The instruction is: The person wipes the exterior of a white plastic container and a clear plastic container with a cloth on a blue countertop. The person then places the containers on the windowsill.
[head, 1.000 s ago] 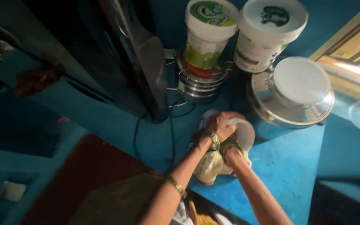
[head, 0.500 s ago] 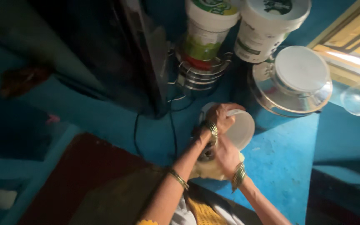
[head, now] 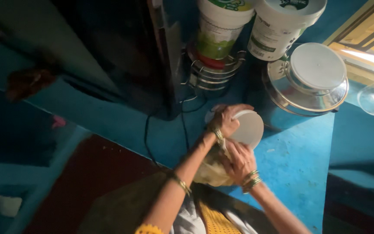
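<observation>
**Both hands working a lidded container at the frame's centre**

The left hand (head: 227, 119) is curling over the far rim of a round white lid (head: 248, 129), fingers closed on its edge, just right of the middle of the frame. The right hand (head: 240, 159) is sitting below it, clamped around the pale, translucent container (head: 211, 170) that the lid belongs to, bangles showing at the wrist. Container and lid are being held just above the blue counter (head: 299, 164), near its front edge.

Judging by the grips, the lid is being worked on the container's mouth; whether it is coming off or going on cannot be told. Whichever it is, the lower hand needs to be holding the body firm while the upper hand is turning or prising at the rim.

Further up the frame, two white tubs (head: 256, 26) are standing beside a steel pot with a white lid (head: 312, 78), with stacked steel vessels (head: 213, 73) to their left.
</observation>
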